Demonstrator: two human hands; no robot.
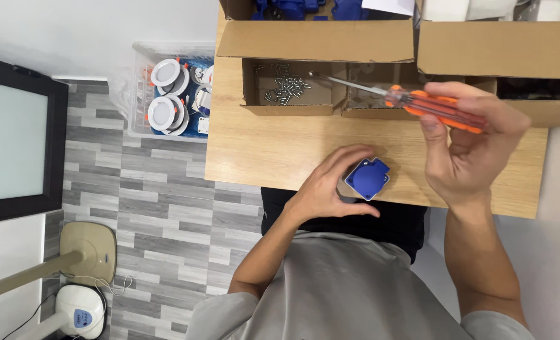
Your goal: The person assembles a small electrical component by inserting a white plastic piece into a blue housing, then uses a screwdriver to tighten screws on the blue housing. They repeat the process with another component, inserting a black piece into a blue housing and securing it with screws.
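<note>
A blue socket housing with a grey edge rests on the wooden table near its front edge. My left hand curls around it from the left, thumb and fingers gripping its sides. My right hand is raised above the table to the right and holds an orange-handled screwdriver. Its metal shaft points left, over a small open cardboard box with several screws inside.
Larger cardboard boxes line the table's back, one with blue parts. A clear plastic bin of white round lamp fittings stands on the grey floor at left. A dark-framed panel and a fan base are further left.
</note>
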